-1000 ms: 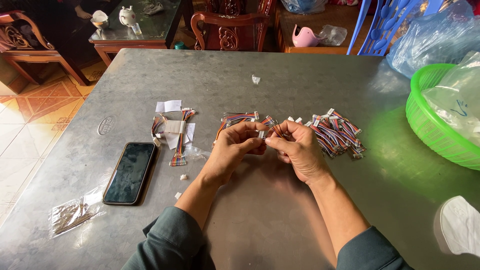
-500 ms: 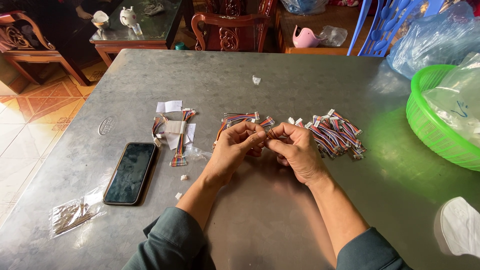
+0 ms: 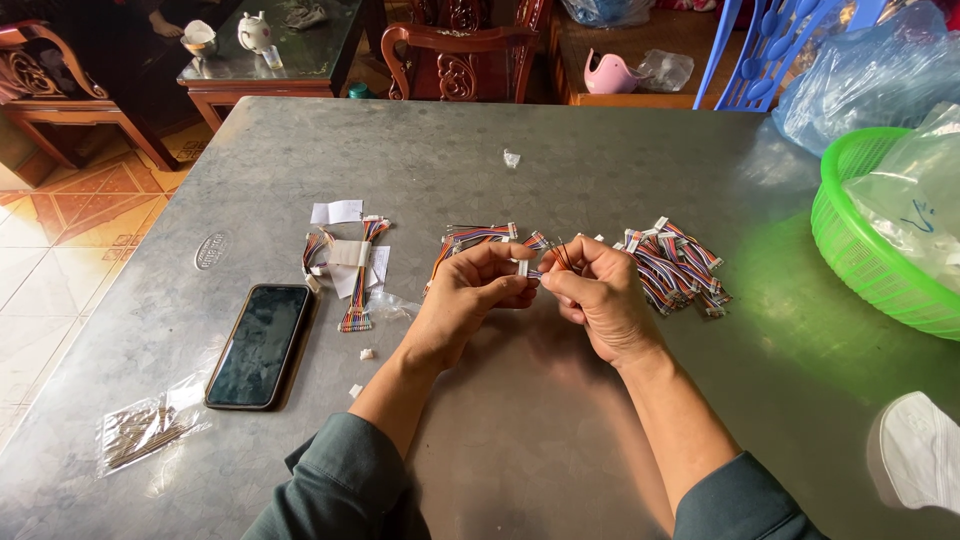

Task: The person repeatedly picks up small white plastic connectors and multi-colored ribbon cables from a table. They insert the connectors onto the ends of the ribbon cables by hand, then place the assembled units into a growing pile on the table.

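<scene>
Small white connector [image 3: 522, 268] with thin multicolour wires [image 3: 556, 254] fanning toward 1 o'clock, held above table centre; pile of finished harnesses [image 3: 675, 268] at 3 o'clock.

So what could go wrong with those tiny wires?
The white plug pinched between the left hand and right hand is small and might slip and get lost among the loose bits on the table. An elbow could perhaps nudge the phone, which lies near the table's left edge.

On the table [image 3: 520, 440], phone [image 3: 260, 344] lies to my left; wire bundles [image 3: 675, 268] to my right; basket [image 3: 865, 240] far right.
</scene>
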